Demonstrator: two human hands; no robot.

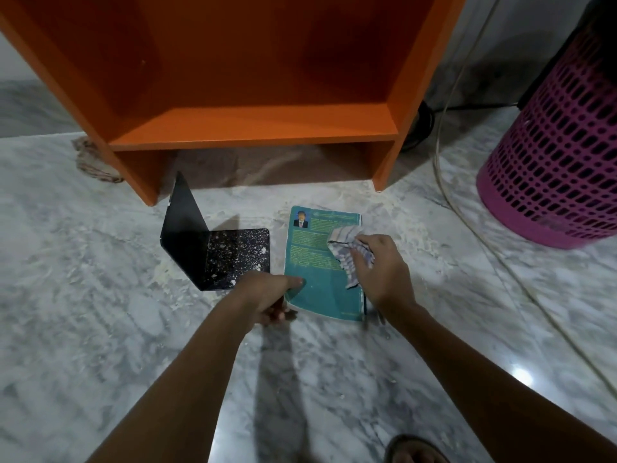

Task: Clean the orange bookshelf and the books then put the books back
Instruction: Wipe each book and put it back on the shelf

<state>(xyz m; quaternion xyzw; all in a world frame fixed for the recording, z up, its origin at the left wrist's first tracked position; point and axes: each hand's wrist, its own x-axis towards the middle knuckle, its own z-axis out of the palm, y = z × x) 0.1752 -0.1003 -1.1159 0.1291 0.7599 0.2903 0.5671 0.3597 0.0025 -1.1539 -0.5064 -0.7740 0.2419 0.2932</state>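
At the bottom edge of the head view a sandalled foot (414, 451) stands on the marble floor (100, 312), and both forearms reach forward from there. The left hand (267, 295) pinches the near left corner of the teal book (317, 279): thumb flat on the cover, the other fingers curled under the edge. The right hand (380, 262) has its fingers curled round a crumpled striped cloth (347, 252), which it presses onto the right side of the cover. The teal book lies on the floor with its back cover up, just in front of the orange bookshelf (253, 128). Just beside it on the left is a black book (217, 252), open, one cover standing and the flat one speckled with white dust. More pale dust is smeared over the floor around both books. A rag (93, 158) pokes out by the shelf's left leg. A pink basket (561, 155) stands well apart on the right, with a pale cable (467, 228) running past it.

The likely trouble is the dust itself: a stroke towards the left would probably push it onto the black book, and any stroke drops it onto the floor where the wiped book rests and picks it up again. The corner pinch may also bend the soft cover if the cloth bears down hard
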